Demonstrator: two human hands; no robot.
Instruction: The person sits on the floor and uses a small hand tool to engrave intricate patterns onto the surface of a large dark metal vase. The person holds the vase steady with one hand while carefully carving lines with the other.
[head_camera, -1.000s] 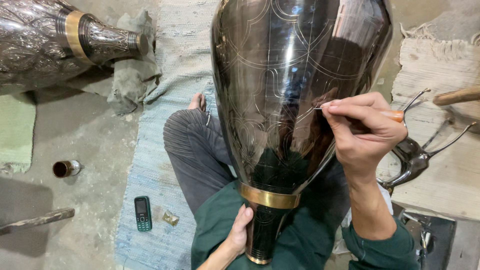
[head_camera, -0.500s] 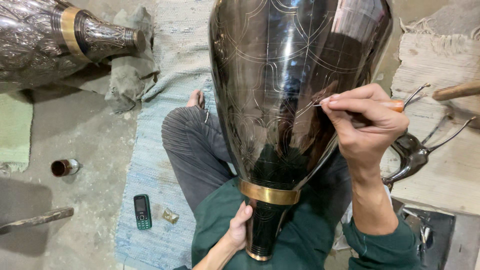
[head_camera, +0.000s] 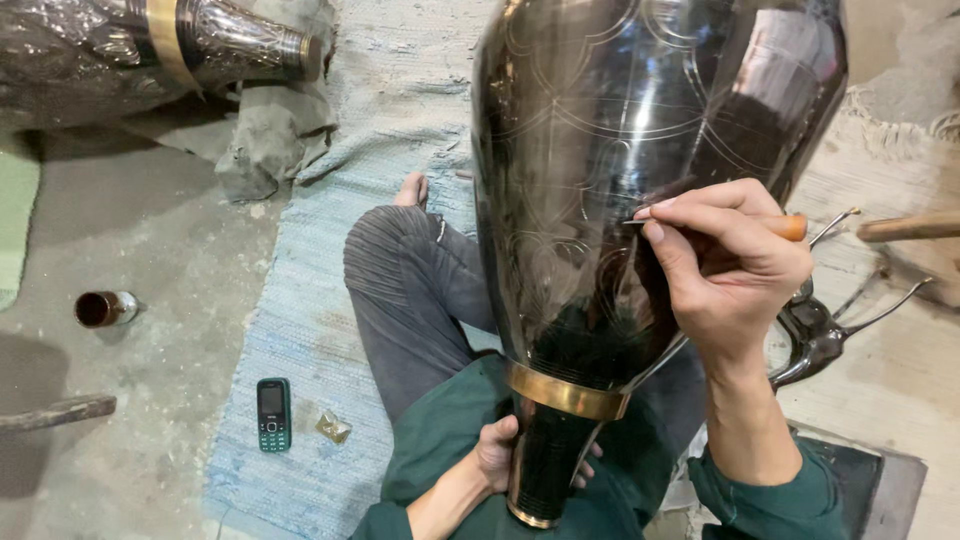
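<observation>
Pinched in my right hand (head_camera: 735, 265), the engraving tool (head_camera: 785, 227) touches the dark metal vase (head_camera: 620, 160) filling the upper centre. Left hand (head_camera: 500, 452) clamps its neck below the brass band (head_camera: 565, 392); it looks heavy, rigid and slick.

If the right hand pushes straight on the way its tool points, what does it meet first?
The right hand points its thin tool leftward, tip apparently already on the dark vase. It would likely meet that engraved wall first; depth is unclear.
</observation>
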